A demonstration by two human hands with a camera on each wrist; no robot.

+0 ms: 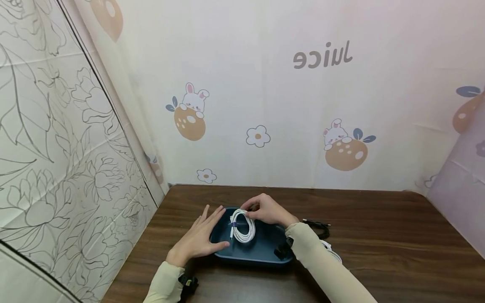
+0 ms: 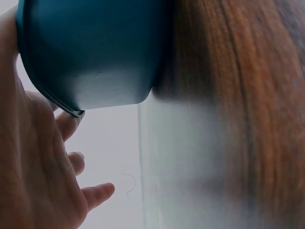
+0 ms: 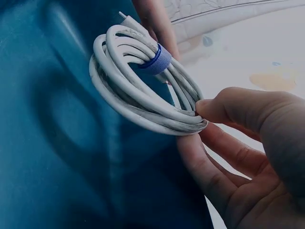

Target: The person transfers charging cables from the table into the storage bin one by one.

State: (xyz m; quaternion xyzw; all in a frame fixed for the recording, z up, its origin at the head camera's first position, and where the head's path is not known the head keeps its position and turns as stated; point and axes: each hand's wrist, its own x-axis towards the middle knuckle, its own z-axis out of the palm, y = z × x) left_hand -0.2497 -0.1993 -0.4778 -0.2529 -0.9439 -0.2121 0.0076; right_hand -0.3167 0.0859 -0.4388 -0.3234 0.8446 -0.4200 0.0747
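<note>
A coiled white cable (image 1: pixel 243 235), bound with a purple strap (image 3: pixel 157 61), is pinched between the thumb and fingers of my right hand (image 1: pixel 270 210). It is over the dark blue tray (image 1: pixel 257 255), and the right wrist view shows its shadow on the tray's surface. My left hand (image 1: pixel 201 235) lies at the tray's left end with its fingers spread and fairly straight. In the left wrist view, that hand (image 2: pixel 43 162) is right against the tray's rim, and some of its fingertips are hidden behind the tray.
Right of the tray, a black cable (image 1: pixel 321 229) and another white cable (image 1: pixel 332 251) lie on the brown wooden table (image 1: pixel 390 235), partly hidden by my right sleeve. A patterned curtain (image 1: pixel 242 105) hangs behind the table, and a floral-print panel (image 1: pixel 68 126) stands at the left.
</note>
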